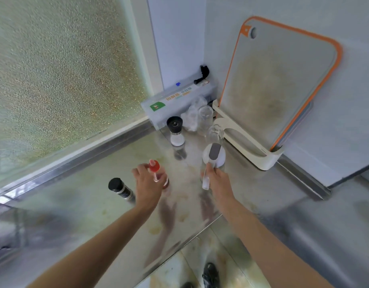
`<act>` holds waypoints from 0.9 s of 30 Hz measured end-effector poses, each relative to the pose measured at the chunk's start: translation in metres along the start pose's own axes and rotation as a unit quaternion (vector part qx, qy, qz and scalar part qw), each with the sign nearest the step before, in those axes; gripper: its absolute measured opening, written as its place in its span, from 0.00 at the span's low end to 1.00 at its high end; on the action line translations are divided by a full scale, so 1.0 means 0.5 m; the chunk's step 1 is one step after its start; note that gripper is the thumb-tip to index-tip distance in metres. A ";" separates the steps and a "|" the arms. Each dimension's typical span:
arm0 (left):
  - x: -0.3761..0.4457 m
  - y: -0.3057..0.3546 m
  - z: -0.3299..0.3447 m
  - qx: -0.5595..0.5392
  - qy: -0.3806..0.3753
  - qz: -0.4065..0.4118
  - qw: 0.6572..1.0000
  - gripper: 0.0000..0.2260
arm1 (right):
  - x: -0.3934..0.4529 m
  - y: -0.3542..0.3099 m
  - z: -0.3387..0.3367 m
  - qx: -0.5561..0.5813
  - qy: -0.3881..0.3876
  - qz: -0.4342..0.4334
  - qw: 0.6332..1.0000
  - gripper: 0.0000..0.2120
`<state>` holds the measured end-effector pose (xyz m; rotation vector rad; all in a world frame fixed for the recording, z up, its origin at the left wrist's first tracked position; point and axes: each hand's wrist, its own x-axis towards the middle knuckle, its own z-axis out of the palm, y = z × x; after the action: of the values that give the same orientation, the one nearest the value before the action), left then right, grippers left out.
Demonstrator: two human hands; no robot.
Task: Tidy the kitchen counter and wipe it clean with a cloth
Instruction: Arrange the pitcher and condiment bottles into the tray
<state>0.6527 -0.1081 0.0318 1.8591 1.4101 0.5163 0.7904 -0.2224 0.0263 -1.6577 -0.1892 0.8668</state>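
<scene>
On the steel counter (79, 196) my left hand (147, 181) grips a small bottle with a red cap (154, 166) by its neck. My right hand (215, 179) holds the handle of a clear jar with a white lid (213, 155) that has a grey strip across it. A dark bottle with a black cap (120, 188) stands just left of my left hand. Farther back stands a grinder with a black top (175, 130) and white contents. No cloth is in view.
An orange-rimmed cutting board (273, 84) leans in a cream holder (252, 150) against the right wall. A wrap box (179, 100), crumpled clear plastic and a glass (205, 117) fill the back corner. Frosted window at left; the counter's front edge runs diagonally below my arms.
</scene>
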 end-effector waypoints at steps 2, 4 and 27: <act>0.026 -0.024 -0.006 -0.008 -0.002 -0.021 1.000 0.35 | 0.008 0.009 0.007 0.010 0.010 0.003 1.000 0.14; 0.055 -0.049 0.004 -0.030 -0.053 -0.053 0.997 0.39 | 0.010 0.014 0.009 -0.003 0.020 -0.010 1.000 0.13; -0.059 0.133 0.137 -0.045 -0.367 0.178 0.912 0.30 | -0.274 0.038 -0.238 0.086 0.276 -0.046 0.956 0.16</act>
<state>0.7337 -0.1657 0.0407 1.9434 0.5423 0.0176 0.7618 -0.3967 0.0718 -1.6461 0.1901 0.3154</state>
